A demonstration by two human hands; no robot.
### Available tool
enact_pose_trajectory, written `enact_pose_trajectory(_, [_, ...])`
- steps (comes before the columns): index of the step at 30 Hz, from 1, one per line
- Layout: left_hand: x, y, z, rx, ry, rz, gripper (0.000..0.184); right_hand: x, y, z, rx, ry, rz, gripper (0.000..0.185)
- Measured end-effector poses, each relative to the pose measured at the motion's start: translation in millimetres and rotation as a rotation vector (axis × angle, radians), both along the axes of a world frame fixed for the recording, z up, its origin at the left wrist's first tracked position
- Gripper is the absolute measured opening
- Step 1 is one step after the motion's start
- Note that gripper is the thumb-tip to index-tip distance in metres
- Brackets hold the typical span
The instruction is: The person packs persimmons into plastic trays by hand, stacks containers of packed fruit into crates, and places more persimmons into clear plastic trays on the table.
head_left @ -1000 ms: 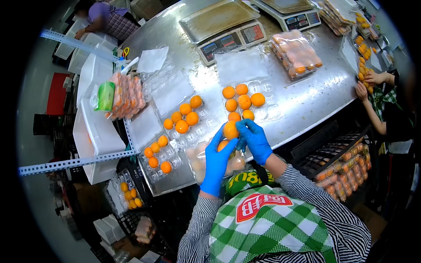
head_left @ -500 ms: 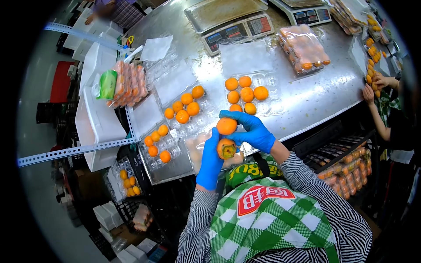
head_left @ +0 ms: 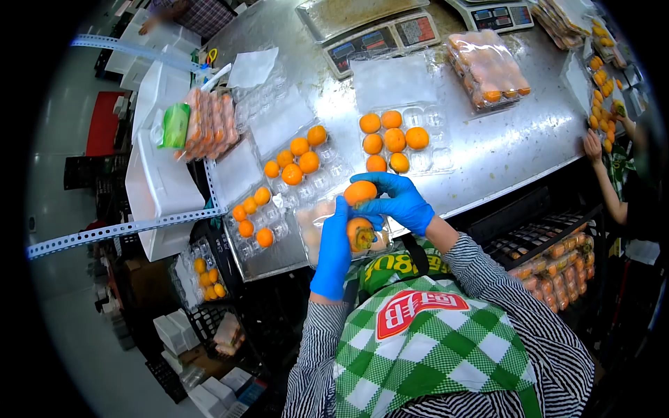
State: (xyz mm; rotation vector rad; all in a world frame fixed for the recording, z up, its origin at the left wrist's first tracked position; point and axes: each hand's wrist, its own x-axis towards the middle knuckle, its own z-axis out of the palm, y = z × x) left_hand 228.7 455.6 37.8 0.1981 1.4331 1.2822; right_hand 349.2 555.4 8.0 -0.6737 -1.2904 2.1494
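Note:
Both my hands wear blue gloves. My left hand (head_left: 332, 252) is closed on a persimmon (head_left: 361, 235) whose brown-green calyx faces up. My right hand (head_left: 403, 205) grips a second persimmon (head_left: 360, 192) just above it; the fingers of both hands are close together. Under them, a clear tray of foam-wrapped fruit (head_left: 309, 224) sits at the table edge, partly hidden. Beyond stand clear trays with orange persimmons: one in the middle (head_left: 439, 150), one left of it (head_left: 326, 169), and one at the near left corner (head_left: 277, 230).
Two scales (head_left: 380, 45) (head_left: 499, 17) stand at the back of the metal table (head_left: 516, 143). Stacked packed trays (head_left: 488, 68) lie right, others (head_left: 209, 124) left beside a white foam box (head_left: 164, 191). A perforated rail (head_left: 118, 231) crosses left. A co-worker's hand (head_left: 592, 146) is at far right.
The lower persimmon has turned slightly in my left hand, tilting its calyx. My right fingers have shifted around the upper persimmon. The view has shifted a little; the trays stay put.

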Motion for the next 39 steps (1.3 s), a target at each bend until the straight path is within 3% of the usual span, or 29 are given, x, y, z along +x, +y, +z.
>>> enact_pose_trajectory(5, [-6, -6, 1, -0.048, 0.089, -0.078, 0.056, -4, -7, 0, -0.046, -0.058, 0.134, 0.041])
enact_pose_trajectory(6, [-7, -7, 2, -0.066, 0.129, -0.118, 0.056, -6, -11, -1, 0.068, -0.047, 0.129, 0.045])
enact_pose_trajectory(9, [-14, -13, -9, -0.07, 0.154, -0.003, 0.055, -12, -12, -3, 0.296, -0.048, 0.125, 0.049])
enact_pose_trajectory(12, [-21, -21, -12, -0.111, 0.048, 0.137, 0.052, -18, -13, -8, 0.33, 0.008, 0.118, 0.052])
enact_pose_trajectory(15, [-36, -33, -9, -0.127, 0.036, 0.02, 0.05, -23, -15, -6, 0.337, 0.008, 0.157, 0.054])
enact_pose_trajectory(18, [-43, -40, -10, -0.063, 0.183, 0.086, 0.045, -28, -21, 3, 0.196, 0.036, 0.143, 0.056])
enact_pose_trajectory(21, [-49, -41, 7, 0.001, 0.284, 0.052, 0.043, -34, -24, 11, 0.442, -0.172, 0.176, 0.056])
enact_pose_trajectory(24, [-61, -40, 11, -0.053, 0.235, 0.037, 0.039, -44, -33, 15, 0.754, -0.136, 0.066, 0.055])
enact_pose_trajectory(27, [-79, -49, 9, 0.075, 0.051, 0.091, 0.039, -57, -41, 9, 0.616, -0.093, 0.075, 0.054])
enact_pose_trajectory(30, [-86, -58, 14, 0.164, 0.131, 0.06, 0.042, -67, -47, 13, 0.614, -0.097, 0.101, 0.053])
enact_pose_trajectory(33, [-98, -68, 12, 0.189, 0.152, 0.063, 0.042, -82, -63, 5, 0.291, 0.027, 0.045, 0.053])
enact_pose_trajectory(39, [-118, -84, 18, 0.28, 0.136, -0.019, 0.039, -94, -82, 15, -0.017, -0.016, 0.046, 0.056])
